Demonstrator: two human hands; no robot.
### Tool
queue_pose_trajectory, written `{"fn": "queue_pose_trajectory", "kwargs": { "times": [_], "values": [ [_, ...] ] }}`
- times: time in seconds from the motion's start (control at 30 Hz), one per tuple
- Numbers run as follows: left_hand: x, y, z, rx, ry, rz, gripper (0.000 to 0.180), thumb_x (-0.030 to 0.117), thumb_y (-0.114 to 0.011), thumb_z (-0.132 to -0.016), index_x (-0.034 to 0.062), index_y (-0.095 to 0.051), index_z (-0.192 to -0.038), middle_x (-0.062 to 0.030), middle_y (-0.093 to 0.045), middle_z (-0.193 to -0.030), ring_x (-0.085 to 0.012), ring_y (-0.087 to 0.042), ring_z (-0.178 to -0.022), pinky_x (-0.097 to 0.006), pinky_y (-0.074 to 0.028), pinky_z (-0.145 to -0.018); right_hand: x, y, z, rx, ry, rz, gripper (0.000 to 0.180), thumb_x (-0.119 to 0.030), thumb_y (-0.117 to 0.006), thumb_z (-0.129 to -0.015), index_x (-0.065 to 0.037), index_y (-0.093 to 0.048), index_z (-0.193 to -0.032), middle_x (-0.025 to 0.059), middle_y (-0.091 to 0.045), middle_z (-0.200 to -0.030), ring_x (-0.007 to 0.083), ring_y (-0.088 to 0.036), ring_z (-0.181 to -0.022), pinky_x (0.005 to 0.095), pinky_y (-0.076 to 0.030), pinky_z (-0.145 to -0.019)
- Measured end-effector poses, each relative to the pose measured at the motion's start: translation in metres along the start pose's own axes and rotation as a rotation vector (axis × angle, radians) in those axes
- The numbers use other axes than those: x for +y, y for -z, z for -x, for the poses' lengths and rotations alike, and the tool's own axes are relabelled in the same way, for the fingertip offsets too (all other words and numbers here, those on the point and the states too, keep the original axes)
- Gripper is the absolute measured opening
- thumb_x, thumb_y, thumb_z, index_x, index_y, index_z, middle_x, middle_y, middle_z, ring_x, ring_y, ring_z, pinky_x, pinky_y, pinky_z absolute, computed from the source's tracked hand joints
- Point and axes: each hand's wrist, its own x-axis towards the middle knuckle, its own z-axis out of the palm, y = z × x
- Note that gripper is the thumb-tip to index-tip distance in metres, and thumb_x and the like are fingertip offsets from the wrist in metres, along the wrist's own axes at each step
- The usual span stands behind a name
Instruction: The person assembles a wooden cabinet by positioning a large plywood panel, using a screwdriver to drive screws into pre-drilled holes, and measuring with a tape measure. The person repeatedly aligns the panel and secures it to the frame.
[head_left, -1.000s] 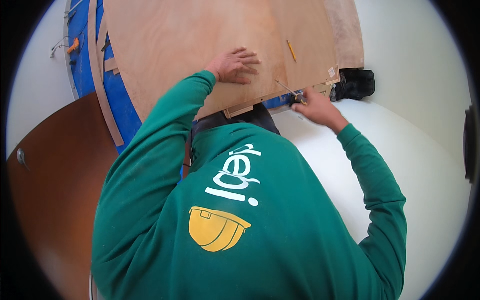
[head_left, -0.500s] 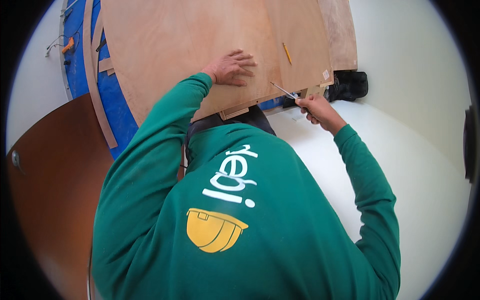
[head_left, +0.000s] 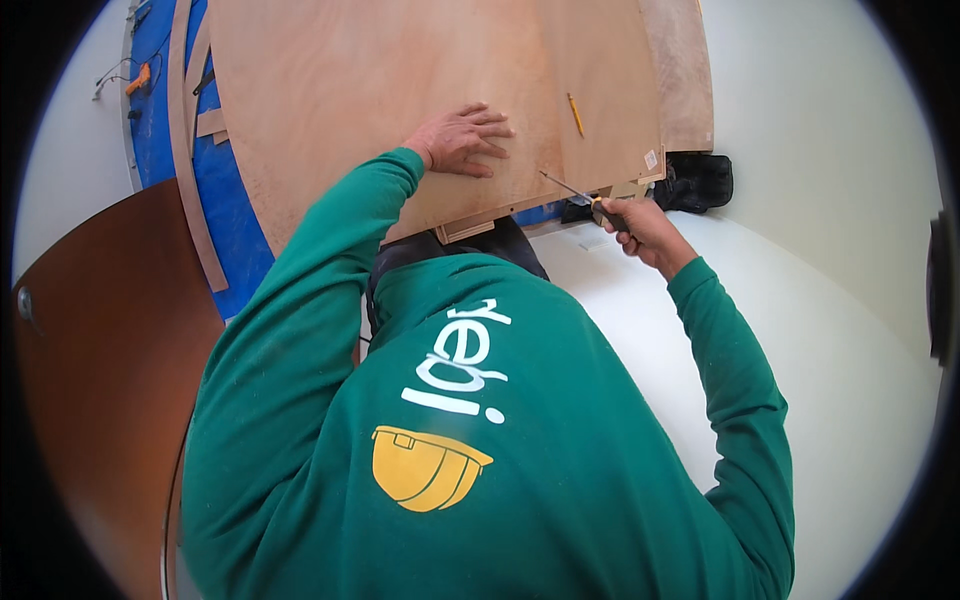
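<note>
My left hand [head_left: 462, 140] lies flat on a large plywood panel [head_left: 400, 60], its fingers spread. My right hand [head_left: 643, 232], off the panel's near right edge, is closed around the dark handle of a screwdriver [head_left: 568, 186]. The screwdriver's thin metal shaft points left and away, its tip over or at the panel near the front edge; whether it touches cannot be told. A yellow pencil [head_left: 575, 115] rests on the panel, beyond the screwdriver. A small white label [head_left: 650, 160] is stuck by the panel's right corner.
A second plywood sheet [head_left: 685, 80] stands behind the panel at the right, with a black bag or case [head_left: 698, 180] below it. On the left are a blue floor covering [head_left: 225, 190], long wooden strips [head_left: 183, 110], an orange corded tool [head_left: 140, 78] and a brown door [head_left: 110, 360].
My right hand has turned slightly and shifted a little, so more of the screwdriver's handle shows. My left hand keeps its place on the panel. The view has shifted slightly.
</note>
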Motion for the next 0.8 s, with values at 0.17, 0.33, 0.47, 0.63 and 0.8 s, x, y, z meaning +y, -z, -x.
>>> {"fn": "queue_pose_trajectory", "kwargs": {
  "times": [0.17, 0.33, 0.47, 0.63, 0.8],
  "values": [
    [0.002, 0.003, -0.001, -0.005, -0.011, -0.019, 0.046, 0.053, -0.07, -0.1, 0.0276, -0.075, -0.138, -0.0007, -0.05, -0.168, -0.0274, -0.037, -0.16, -0.052, -0.024, -0.136, 0.02, -0.009, 0.002, 0.338, 0.967, 1.402, 0.032, -0.022, -0.072, -0.099, 0.005, -0.059, -0.111, 0.0227, -0.073, -0.095, 0.0388, -0.075, -0.094, 0.0498, -0.058, -0.083],
    [0.001, 0.001, 0.0, -0.007, 0.004, -0.013, 0.046, 0.053, -0.07, -0.1, 0.0277, -0.076, -0.138, 0.0001, -0.051, -0.168, -0.0273, -0.038, -0.16, -0.052, -0.024, -0.135, 0.006, -0.015, -0.011, 0.283, 0.543, 0.828, 0.025, -0.023, -0.067, -0.101, -0.002, -0.065, -0.115, 0.0152, -0.073, -0.088, 0.0294, -0.074, -0.081, 0.0414, -0.056, -0.068],
    [0.002, 0.0, 0.001, 0.008, 0.001, -0.015, 0.047, 0.055, -0.069, -0.1, 0.0288, -0.076, -0.138, 0.0005, -0.051, -0.167, -0.0269, -0.038, -0.16, -0.051, -0.024, -0.135, -0.006, 0.001, -0.011, 0.052, -0.089, -0.046, 0.021, -0.027, -0.065, -0.106, -0.007, -0.065, -0.114, 0.0024, -0.066, -0.08, 0.0082, -0.05, -0.057, 0.0267, -0.034, -0.045],
    [0.002, 0.004, -0.001, -0.006, 0.005, -0.004, 0.047, 0.054, -0.07, -0.099, 0.0273, -0.076, -0.137, -0.0001, -0.05, -0.169, -0.0273, -0.037, -0.161, -0.051, -0.023, -0.136, 0.009, -0.006, 0.004, 0.187, 0.754, 0.929, 0.018, -0.014, -0.065, -0.1, -0.004, -0.062, -0.115, 0.0134, -0.07, -0.082, 0.0262, -0.07, -0.068, 0.0407, -0.052, -0.054],
    [-0.001, 0.001, -0.001, -0.026, 0.001, 0.009, 0.047, 0.053, -0.07, -0.1, 0.0278, -0.076, -0.138, -0.0002, -0.049, -0.169, -0.0276, -0.037, -0.161, -0.052, -0.023, -0.136, 0.001, -0.012, 0.005, 0.272, 0.488, 0.858, 0.02, -0.015, -0.063, -0.101, -0.002, -0.063, -0.116, 0.0157, -0.071, -0.087, 0.0294, -0.068, -0.076, 0.0421, -0.052, -0.062]
  ]
}}
